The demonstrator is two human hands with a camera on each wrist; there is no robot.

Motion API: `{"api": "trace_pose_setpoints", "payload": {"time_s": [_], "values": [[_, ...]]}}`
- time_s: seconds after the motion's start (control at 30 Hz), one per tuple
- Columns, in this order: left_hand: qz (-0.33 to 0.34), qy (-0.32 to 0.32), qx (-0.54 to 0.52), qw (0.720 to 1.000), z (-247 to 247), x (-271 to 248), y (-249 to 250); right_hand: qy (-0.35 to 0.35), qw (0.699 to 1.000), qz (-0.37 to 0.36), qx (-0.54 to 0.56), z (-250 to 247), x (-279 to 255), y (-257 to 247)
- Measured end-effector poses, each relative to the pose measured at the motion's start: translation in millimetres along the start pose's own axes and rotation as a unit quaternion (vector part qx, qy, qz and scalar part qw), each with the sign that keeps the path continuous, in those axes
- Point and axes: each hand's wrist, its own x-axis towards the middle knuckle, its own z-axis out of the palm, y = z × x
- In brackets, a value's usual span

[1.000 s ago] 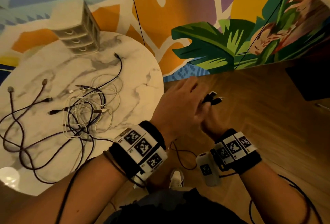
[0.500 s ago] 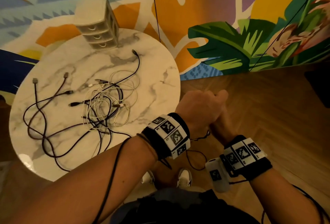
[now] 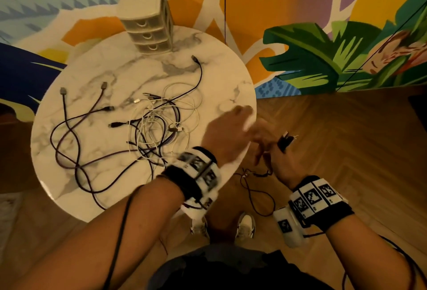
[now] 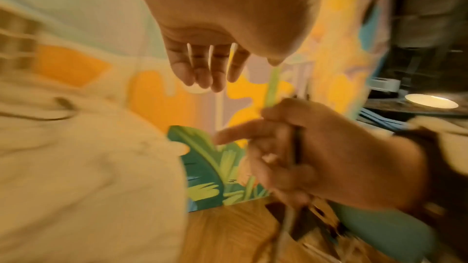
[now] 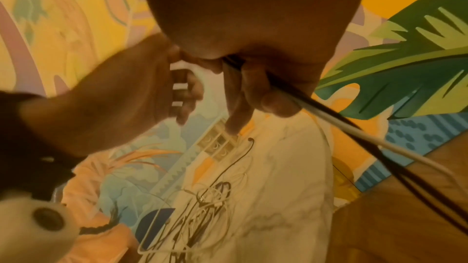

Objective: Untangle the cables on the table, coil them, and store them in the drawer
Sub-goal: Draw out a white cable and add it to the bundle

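My right hand [image 3: 273, 155] is off the table's right edge and grips a dark cable [image 3: 286, 143]. Its plug ends stick up past my fingers, and loops of it hang below toward the floor. The right wrist view shows dark and pale strands [image 5: 329, 115] running out of my right hand's [image 5: 253, 83] curled fingers. My left hand [image 3: 231, 128], blurred, hovers over the marble table's [image 3: 231, 77] right rim; in the left wrist view my left hand's [image 4: 207, 71] fingers are loose and empty. A tangle of white, black and purple cables [image 3: 159, 123] lies mid-table.
A small beige three-drawer unit [image 3: 147, 26], drawers closed, stands at the table's far edge against the painted wall. Dark cables [image 3: 69, 146] trail across the table's left side. Wooden floor and my shoes [image 3: 245, 227] are below the table's near edge.
My left hand has let go of the clasp with my right hand and swung left over the table rim, fingers loosened. The right hand keeps hold of the dark cable.
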Motion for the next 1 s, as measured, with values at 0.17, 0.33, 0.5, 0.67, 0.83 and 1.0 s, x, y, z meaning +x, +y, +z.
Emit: {"api": "trace_pose_setpoints", "payload": {"time_s": [0.17,0.33,0.5,0.67,0.83,1.0], "values": [[-0.229,-0.089,0.121,0.962,-14,-16,-138,-0.051,0.991,0.116,0.035,19,1,11],[-0.301,-0.268,0.009,0.915,19,-55,-183,-0.033,0.987,0.16,-0.003,40,-3,6],[-0.125,-0.042,0.007,0.991,4,-59,-135,0.023,0.985,0.161,0.059,62,3,6],[0.103,0.015,0.147,0.984,-26,-63,-84,0.032,0.972,0.17,0.161,91,39,-14],[0.148,-0.156,0.109,0.971,-12,-89,-85,-0.037,0.947,0.23,0.219,104,70,-30],[0.03,-0.27,0.054,0.961,6,-108,-125,-0.089,0.93,0.237,0.267,104,73,-30]]}}
